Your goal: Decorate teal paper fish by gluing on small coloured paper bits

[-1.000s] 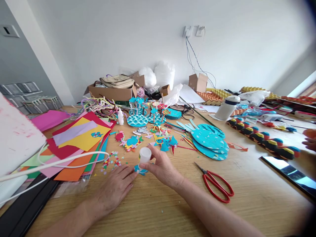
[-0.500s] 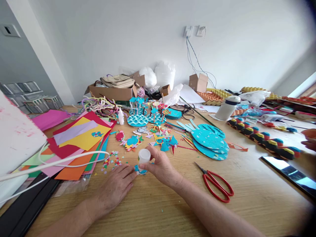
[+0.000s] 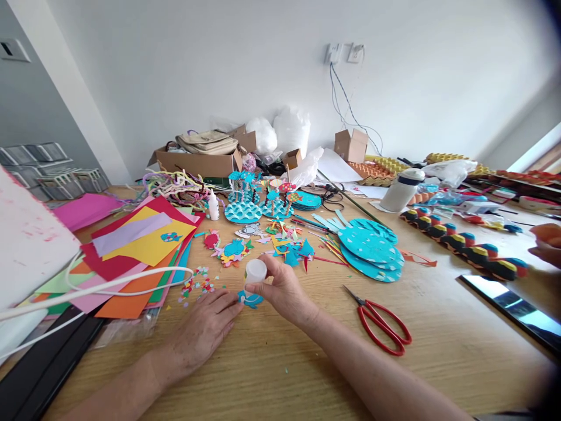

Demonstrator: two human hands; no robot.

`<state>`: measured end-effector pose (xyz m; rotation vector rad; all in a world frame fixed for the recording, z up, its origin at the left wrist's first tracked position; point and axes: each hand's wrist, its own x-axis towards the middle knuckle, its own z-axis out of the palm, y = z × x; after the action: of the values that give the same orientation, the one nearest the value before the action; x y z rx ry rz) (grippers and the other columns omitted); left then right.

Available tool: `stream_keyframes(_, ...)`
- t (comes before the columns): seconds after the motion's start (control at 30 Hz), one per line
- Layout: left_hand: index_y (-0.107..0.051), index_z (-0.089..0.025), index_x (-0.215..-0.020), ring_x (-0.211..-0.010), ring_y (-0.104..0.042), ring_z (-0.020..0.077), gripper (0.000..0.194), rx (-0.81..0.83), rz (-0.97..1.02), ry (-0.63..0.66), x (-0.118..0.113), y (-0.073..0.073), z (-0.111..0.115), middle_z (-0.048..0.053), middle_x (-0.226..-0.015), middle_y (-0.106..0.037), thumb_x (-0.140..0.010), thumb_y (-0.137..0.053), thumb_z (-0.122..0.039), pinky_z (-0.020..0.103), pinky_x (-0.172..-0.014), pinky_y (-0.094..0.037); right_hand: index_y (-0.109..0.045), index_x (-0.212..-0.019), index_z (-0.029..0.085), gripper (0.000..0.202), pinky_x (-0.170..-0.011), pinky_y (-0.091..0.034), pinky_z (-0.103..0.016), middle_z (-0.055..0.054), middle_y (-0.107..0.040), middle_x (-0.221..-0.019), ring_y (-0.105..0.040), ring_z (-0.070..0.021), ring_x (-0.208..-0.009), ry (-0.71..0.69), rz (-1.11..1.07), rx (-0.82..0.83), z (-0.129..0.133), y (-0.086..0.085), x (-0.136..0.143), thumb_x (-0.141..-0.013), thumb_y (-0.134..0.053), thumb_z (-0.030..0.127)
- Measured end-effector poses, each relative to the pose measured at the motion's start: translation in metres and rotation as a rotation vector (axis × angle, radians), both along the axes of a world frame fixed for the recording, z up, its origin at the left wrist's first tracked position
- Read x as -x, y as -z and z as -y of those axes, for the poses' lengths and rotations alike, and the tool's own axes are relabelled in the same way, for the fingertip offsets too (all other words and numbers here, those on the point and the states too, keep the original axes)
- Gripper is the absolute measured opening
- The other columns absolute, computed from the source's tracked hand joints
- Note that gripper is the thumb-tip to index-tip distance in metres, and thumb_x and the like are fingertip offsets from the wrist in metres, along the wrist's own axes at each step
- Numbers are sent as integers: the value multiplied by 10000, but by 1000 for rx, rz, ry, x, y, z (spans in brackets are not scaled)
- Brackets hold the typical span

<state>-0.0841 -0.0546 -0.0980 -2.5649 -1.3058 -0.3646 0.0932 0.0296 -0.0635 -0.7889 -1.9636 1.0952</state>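
In my right hand (image 3: 284,292) is a small white glue bottle (image 3: 255,275), gripped between thumb and fingers and turned nozzle-down, with its round base facing up. Directly under it lies a blue paper cutout (image 3: 252,300), partly covered by the bottle; a pale line shows on it. My left hand (image 3: 205,321) rests flat on the table, its fingertips at the cutout's left edge. Whether they press on the paper is hard to see. Small coloured paper dots (image 3: 202,283) are scattered beyond my left fingers. Right of my right forearm lie red-handled scissors (image 3: 381,321).
Coloured paper sheets (image 3: 131,257) and a white cable (image 3: 131,275) are at left. Paper fish (image 3: 234,250), scraps (image 3: 293,251) and blue discs (image 3: 372,251) lie ahead. Another glue bottle (image 3: 213,206) stands behind. At right are a phone-like dark slab (image 3: 512,310) and another person's hand (image 3: 547,244).
The bottle has shifted slightly in my right hand, showing more of the blue cutout and the pale line on it. My left hand stays in place.
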Motion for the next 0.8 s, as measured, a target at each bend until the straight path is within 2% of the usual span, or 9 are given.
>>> stream_keyframes(0.13,-552,-172,-1087,-997,-551,227,293,-32,9,13,1,4,0,56,-1072,-626,-862,-371,-125,419,-834,-487,-500,-761,193,234,-558,-360,-198,47,-495,-682,-455,-94,-629,27,18,50,-3,2,1,-627,-683,250)
stream_keyframes(0.33,-554,-157,-1076,-981,-558,221,288,-34,22,22,-2,-3,1,64,-1058,-628,-852,-380,-113,404,-831,-491,-518,-866,192,347,-573,-411,-222,26,-550,-739,-518,-115,-657,73,11,135,-8,7,3,-580,-711,230)
stream_keyframes(0.57,-556,-161,-1079,-968,-564,217,296,-61,40,30,-1,-2,1,66,-1059,-629,-863,-358,-119,391,-812,-499,-520,-850,194,327,-607,-428,-228,21,-545,-759,-517,-115,-678,75,32,60,-5,6,0,-588,-711,235)
stream_keyframes(0.8,-569,-155,-1068,-959,-571,217,309,-73,25,25,-2,-3,1,65,-1053,-639,-880,-326,-132,388,-795,-510,-513,-862,195,318,-610,-424,-222,31,-533,-745,-509,-107,-673,76,20,54,-4,7,-3,-604,-696,224)
